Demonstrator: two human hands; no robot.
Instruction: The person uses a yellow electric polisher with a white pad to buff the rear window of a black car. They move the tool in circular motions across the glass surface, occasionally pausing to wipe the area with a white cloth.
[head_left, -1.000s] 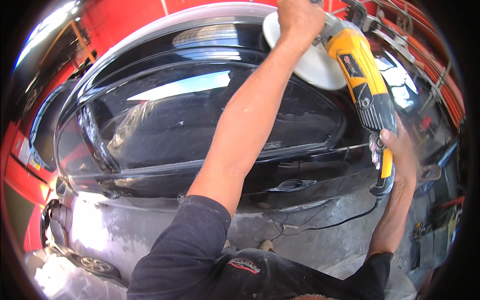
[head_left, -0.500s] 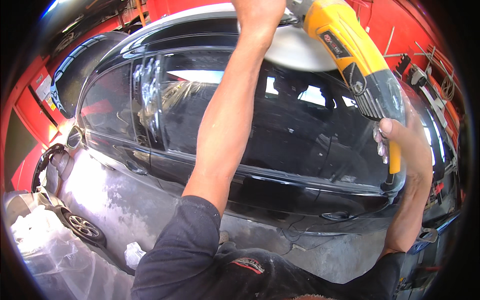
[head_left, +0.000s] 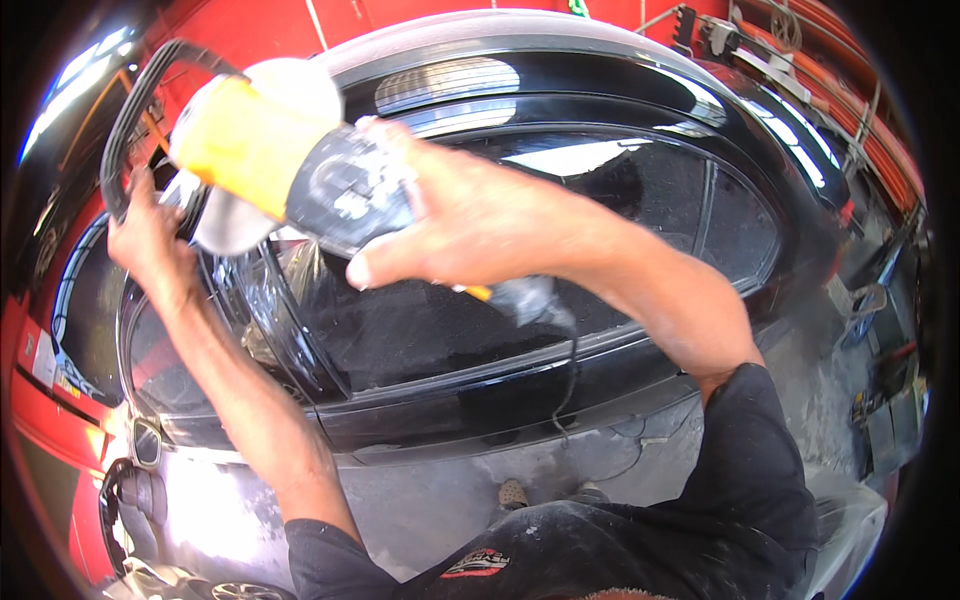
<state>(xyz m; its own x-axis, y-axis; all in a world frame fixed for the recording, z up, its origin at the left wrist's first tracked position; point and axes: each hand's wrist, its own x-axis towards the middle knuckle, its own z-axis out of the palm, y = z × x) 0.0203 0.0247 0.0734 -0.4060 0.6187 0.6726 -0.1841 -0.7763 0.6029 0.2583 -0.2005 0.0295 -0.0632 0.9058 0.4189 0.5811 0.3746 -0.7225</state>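
My left hand (head_left: pixel 155 240) is closed around the black loop handle (head_left: pixel 112 165) of a yellow and black polisher (head_left: pixel 245 145). My right hand (head_left: pixel 440 205) wraps round the tool's black rear body, its thumb toward me. A white round pad (head_left: pixel 232 222) shows below the polisher's head, partly hidden by the tool. Both arms hold the polisher over the left part of the black car (head_left: pixel 600 355), near the pillar between its side windows. Whether the pad touches the car is hidden. Motion blurs the tool and the right hand.
A power cord (head_left: pixel 573 385) hangs from the polisher down past the car's side. Left stands a side mirror (head_left: pixel 147 442), with a black car part behind it. Pipes and tools (head_left: pixel 840 110) line the red wall at right. A wheel (head_left: pixel 250 592) shows at lower left.
The polisher has swung from the upper right to the upper left, with both hands on it. My view has shifted, so the car's rear side window shows more at the right.
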